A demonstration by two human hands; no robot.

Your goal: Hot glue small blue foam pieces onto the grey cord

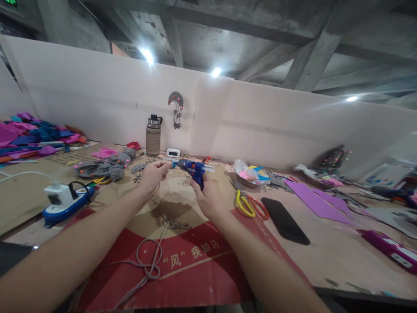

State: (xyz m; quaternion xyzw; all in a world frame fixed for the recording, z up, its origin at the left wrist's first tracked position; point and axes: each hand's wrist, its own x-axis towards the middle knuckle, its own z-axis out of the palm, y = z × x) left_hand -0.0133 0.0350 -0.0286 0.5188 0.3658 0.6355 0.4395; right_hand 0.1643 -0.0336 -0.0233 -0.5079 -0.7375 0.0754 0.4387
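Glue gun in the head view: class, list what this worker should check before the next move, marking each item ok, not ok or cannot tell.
1. Right hand grips the glue gun by its handle: ok.
2. Left hand kept off the nozzle: not ok, its fingertips pinch right beside it.
3. What the left hand pinches: cannot tell, too small.
4. Grey cord lying straight: not ok, it loops and tangles on the cardboard.
5. Scissors and phone apart from both hands: ok, they lie to the right.
6. Gun plugged in and hot: cannot tell.
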